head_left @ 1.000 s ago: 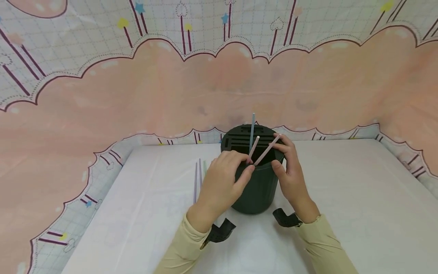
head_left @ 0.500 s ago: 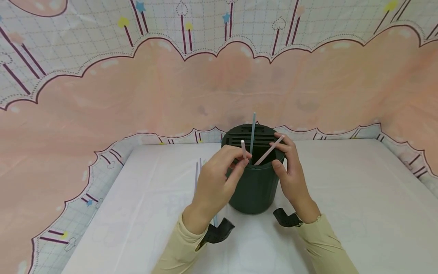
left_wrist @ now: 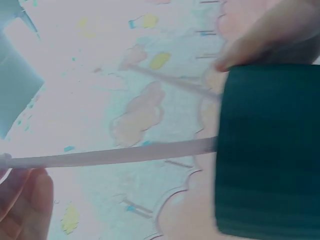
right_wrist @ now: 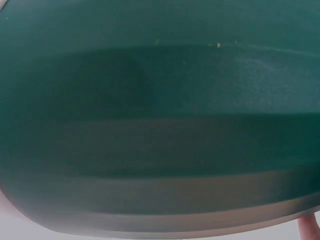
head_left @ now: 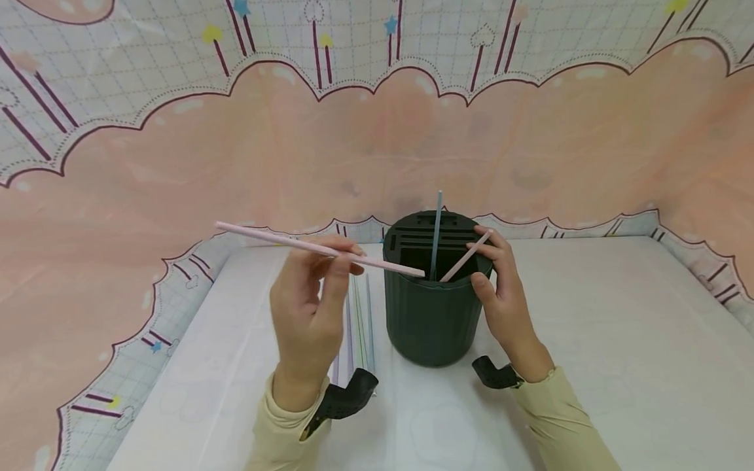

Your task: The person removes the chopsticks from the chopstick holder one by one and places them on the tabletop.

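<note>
My left hand (head_left: 309, 314) pinches a pale pink drinking straw (head_left: 265, 235) between thumb and fingers. The straw lies nearly level, its right end overlapping the near rim of a dark green bucket (head_left: 432, 324) with a slotted half top. My right hand (head_left: 506, 301) grips the bucket's right rim, thumb at the near side and fingers over the top. A blue straw (head_left: 436, 229) stands upright in the opening. Another pink straw (head_left: 465, 256) leans right, its upper end by the right fingers. In the right wrist view, the bucket wall (right_wrist: 160, 145) fills most of the picture.
Several purple, green and blue straws (head_left: 359, 320) lie on the white tabletop (head_left: 618, 340) left of the bucket, partly behind the left hand. A patterned cloth backdrop (head_left: 353, 150) rises behind the table. Black wrist mounts (head_left: 344, 396) stick out below both hands.
My left hand has drawn the pink straw up out of the bucket and moved left, turning the straw from upright to nearly level. The right hand stays on the rim.
</note>
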{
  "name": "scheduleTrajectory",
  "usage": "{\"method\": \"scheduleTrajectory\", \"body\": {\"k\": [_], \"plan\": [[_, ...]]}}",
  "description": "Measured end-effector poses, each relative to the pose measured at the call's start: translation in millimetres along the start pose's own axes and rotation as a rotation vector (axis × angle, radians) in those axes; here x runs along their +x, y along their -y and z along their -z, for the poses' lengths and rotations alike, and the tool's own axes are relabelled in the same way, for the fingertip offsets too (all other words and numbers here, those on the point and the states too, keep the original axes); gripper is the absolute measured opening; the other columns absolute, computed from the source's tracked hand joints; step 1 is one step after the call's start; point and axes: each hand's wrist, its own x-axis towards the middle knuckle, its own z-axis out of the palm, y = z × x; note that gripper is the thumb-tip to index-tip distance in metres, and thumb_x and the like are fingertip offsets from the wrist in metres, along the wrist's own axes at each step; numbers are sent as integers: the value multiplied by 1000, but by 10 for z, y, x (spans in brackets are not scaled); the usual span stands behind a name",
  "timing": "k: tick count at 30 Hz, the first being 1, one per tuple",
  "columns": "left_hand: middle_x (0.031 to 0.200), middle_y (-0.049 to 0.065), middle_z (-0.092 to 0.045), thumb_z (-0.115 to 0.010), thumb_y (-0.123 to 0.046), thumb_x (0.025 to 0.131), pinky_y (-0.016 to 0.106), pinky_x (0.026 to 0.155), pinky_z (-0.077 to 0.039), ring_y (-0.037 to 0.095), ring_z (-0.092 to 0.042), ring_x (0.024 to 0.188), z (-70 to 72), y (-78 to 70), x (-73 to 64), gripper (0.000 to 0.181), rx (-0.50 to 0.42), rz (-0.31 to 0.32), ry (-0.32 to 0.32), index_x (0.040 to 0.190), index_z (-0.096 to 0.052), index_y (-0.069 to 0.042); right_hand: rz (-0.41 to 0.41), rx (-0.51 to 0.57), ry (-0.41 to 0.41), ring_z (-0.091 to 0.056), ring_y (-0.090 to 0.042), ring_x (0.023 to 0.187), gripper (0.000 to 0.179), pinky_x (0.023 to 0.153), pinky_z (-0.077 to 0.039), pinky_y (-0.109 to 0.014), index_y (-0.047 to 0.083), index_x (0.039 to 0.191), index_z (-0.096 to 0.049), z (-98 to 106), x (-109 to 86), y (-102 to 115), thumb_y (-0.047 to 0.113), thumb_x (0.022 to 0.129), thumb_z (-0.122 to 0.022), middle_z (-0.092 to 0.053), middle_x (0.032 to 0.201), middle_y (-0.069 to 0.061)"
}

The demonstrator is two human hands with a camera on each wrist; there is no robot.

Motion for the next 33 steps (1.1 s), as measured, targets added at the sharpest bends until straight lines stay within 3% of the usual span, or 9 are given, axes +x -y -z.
{"method": "scheduleTrajectory", "body": {"k": [5,7,9,12,15,18,22,26,33], "plan": [[83,20,-57,-53,2,86,33,66,-51,26,-58,73,120,-92,98,19,-128,44,-169,96,-50,19,3,10,-5,-17,-22,133,54,104,-17,-47,9,124,-46,19,17,19,50,89,-43,-29,140,-1],[82,21,-56,-52,5,86,32,65,-50,26,-57,71,158,-104,142,17,-89,79,-181,96,-51,19,1,12,-5,-17,-22,133,54,104,-17,-47,9,124,-46,25,22,22,50,89,-44,-29,140,-1],[80,21,-56,-53,6,85,31,65,-51,24,-57,69,200,-86,171,16,-1,136,-150,97,-53,17,-3,10,-4,-18,-22,132,53,103,-17,-47,10,124,-46,31,22,26,50,88,-44,-29,140,0],[83,14,-60,-54,0,86,28,64,-51,20,-57,66,282,59,159,16,182,228,-65,98,-59,9,-9,11,-3,-18,-22,132,52,103,-17,-48,11,124,-46,41,17,29,49,89,-44,-29,140,0],[84,4,-62,-57,-10,87,24,61,-51,13,-59,66,383,327,81,17,375,312,60,101,-62,-2,-14,11,-2,-19,-21,132,52,103,-19,-48,11,124,-46,45,8,26,49,89,-44,-29,140,0],[83,0,-61,-56,-19,89,24,59,-50,9,-59,66,457,594,-18,20,562,444,242,106,-61,-9,-21,25,0,-19,-21,132,51,103,-19,-47,10,124,-45,45,-3,29,47,90,-44,-29,140,-1],[84,0,-62,-53,-23,90,28,57,-44,8,-58,63,489,846,-121,22,727,651,503,110,-58,-13,-23,43,-2,-19,-23,132,52,103,-17,-49,1,122,-44,42,16,205,43,91,-43,-29,139,-11],[83,2,-62,-51,-20,90,28,55,-41,9,-57,58,521,1049,-213,25,776,786,609,112,-56,-11,-16,46,-7,-19,-24,132,55,103,-18,-48,-5,120,-43,34,41,330,42,92,-43,-29,137,-17],[80,6,-62,-51,-17,89,31,60,-43,10,-58,54,653,1333,-414,31,789,990,686,117,-51,-4,-29,55,5,-18,-21,132,50,104,-17,-44,5,123,-45,4,14,76,43,91,-45,-28,140,-5]]}}
